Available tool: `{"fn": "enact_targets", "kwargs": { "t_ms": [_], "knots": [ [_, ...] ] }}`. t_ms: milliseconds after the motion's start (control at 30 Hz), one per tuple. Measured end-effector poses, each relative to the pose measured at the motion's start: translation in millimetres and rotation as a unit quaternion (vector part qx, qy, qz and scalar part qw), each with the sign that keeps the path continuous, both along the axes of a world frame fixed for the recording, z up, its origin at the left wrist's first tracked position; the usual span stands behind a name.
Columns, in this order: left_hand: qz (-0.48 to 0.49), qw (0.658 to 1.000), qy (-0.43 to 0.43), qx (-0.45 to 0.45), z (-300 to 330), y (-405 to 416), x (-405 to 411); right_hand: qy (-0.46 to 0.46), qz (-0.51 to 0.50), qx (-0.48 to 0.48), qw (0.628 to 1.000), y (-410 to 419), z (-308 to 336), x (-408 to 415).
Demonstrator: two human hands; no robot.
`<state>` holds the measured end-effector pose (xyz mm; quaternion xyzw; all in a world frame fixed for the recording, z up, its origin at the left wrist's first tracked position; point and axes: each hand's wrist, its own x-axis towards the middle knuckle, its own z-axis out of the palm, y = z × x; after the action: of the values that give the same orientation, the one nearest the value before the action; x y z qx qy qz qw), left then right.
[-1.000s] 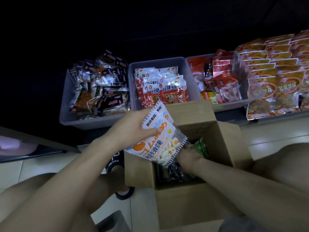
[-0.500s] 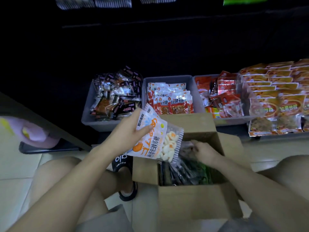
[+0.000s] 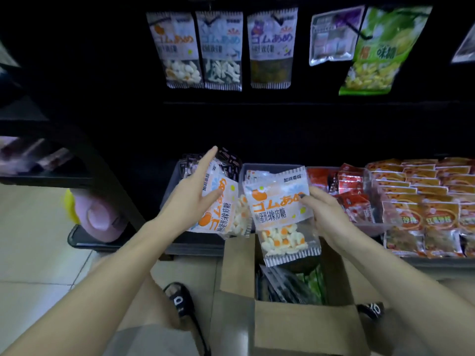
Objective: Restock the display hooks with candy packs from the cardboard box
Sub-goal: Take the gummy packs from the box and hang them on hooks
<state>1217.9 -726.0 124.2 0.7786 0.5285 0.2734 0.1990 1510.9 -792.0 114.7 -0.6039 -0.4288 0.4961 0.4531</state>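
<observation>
- Head view: your left hand point(image 3: 191, 195) is in the middle of the frame. Its grip holds a candy pack point(image 3: 221, 209), with the thumb on the front and one finger pointing up.
- That left pack is tilted, and its orange picture sits low on the left side.
- Your right hand point(image 3: 325, 214) is just right of the middle. Its grip pinches a second candy pack point(image 3: 280, 214) by the right edge, thumb on the front.
- This second pack is nearly upright, above the open cardboard box point(image 3: 303, 327) at the bottom middle. More packs lie inside the box, dark ones and green ones.
- The two packs are just beside each other. You cannot tell if they touch.
- At the top of the frame, three packs of the same kind point(image 3: 219, 50) hang on display hooks point(image 3: 279, 19) in a row.
- A green pack point(image 3: 375, 52) hangs at the upper right.
- Gray bins point(image 3: 272, 167) with snacks sit behind your hands. Red and orange packs point(image 3: 411, 201) fill the right side.
</observation>
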Motion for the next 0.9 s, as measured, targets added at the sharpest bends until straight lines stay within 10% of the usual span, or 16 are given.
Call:
{"fn": "enact_targets", "kwargs": {
  "t_ms": [900],
  "knots": [
    [0.157, 0.945, -0.266, 0.110, 52, 107, -92, -0.027, 0.190, 0.107, 0.976, 195, 110, -169]
  ]
}}
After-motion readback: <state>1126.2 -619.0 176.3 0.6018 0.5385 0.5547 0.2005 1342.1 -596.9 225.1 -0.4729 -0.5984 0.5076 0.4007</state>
